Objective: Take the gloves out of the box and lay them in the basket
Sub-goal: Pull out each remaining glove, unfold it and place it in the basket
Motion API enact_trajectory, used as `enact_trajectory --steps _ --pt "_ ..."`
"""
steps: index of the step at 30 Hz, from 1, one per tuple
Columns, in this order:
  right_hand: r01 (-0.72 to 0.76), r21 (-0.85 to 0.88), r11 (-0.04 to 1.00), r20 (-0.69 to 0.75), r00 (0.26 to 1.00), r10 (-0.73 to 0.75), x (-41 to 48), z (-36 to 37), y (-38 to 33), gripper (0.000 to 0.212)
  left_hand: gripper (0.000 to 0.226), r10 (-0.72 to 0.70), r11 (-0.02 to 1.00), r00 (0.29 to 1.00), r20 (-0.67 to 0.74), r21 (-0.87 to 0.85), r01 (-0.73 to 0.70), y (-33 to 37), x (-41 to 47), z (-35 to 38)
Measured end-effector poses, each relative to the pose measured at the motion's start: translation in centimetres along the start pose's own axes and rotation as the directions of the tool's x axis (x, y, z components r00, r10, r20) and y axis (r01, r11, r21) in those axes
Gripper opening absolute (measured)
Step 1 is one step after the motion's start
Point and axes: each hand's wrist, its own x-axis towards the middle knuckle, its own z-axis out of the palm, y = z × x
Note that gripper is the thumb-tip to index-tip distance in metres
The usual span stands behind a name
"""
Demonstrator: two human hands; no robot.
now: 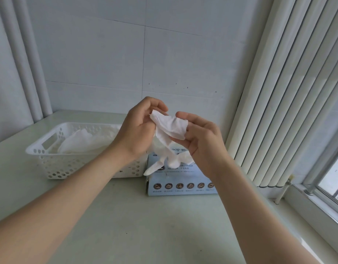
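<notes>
The fingers (153, 103) of the left hand (139, 130) are curled and pinch the upper edge of a thin white glove (171, 126). The right hand (201, 140) grasps the same glove from the other side, with its thumb on top and its fingers under the crumpled material. So both hands hold one glove between them, in the air above the box (180, 181). The lower part of the glove hangs down in front of the top of the box; whether its end sits inside the opening I cannot tell. I judge that the step in hand is the taking out, or perhaps the separating of this glove from others, and the laying down is not yet done. The next move probably calls for lifting the glove free of the box, then carrying it toward the left and opening the fingers over the basket (50, 169). The material looks very light and clinging, so it may drag a second glove with it. The pale blue box lies flat near the rear edge of the desk (145, 225), toward its right side. The white perforated basket stands just beside it on the left, also near the rear edge. A loose heap of white gloves (82, 142) lies in it, so part of the task seems done.
</notes>
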Motion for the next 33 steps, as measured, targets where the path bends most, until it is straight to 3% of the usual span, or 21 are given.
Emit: enact_trajectory --steps 3,7,13,18,23,27,31,33 --pt "0.053 -0.098 0.994 -0.017 0.998 -0.055 -0.1 0.1 0.3 0.023 0.046 -0.029 0.999 0.994 0.103 -0.04 0.033 0.7 -0.4 -0.1" --pt "0.098 -0.207 0.973 -0.069 0.991 -0.115 -0.4 0.3 0.2 0.021 0.016 0.029 0.995 0.982 0.184 -0.099 -0.011 0.9 -0.8 0.0" --pt "0.028 -0.367 0.93 -0.151 0.984 -0.089 0.1 0.1 0.1 0.036 0.033 0.047 0.999 0.991 0.127 -0.012 -0.045 0.9 -0.7 0.0" --pt "0.088 -0.342 0.936 -0.046 0.993 -0.11 -0.3 0.0 -0.2 0.053 0.031 -0.003 0.997 0.996 0.087 -0.073 0.009 0.8 -0.4 -0.1" --pt "0.129 -0.279 0.951 0.065 0.991 -0.115 -0.6 0.1 -0.3 0.062 0.047 -0.129 0.969 0.989 0.076 -0.201 0.142 0.6 -0.2 -0.2" --pt "0.127 -0.265 0.956 0.038 0.992 -0.121 -0.3 -0.1 -0.1 0.024 0.043 -0.259 0.912 0.958 0.121 -0.296 0.284 0.5 0.1 -0.5" --pt "0.106 -0.256 0.961 0.056 0.994 -0.095 -0.6 0.3 0.0 0.032 0.042 -0.293 0.91 0.921 0.258 -0.221 0.352 0.6 -0.2 -1.0" --pt "0.07 -0.255 0.965 0.064 0.996 -0.055 -0.7 0.4 0.1 0.034 0.04 -0.297 0.911 0.918 0.262 -0.211 0.355 0.7 -0.2 -1.0"
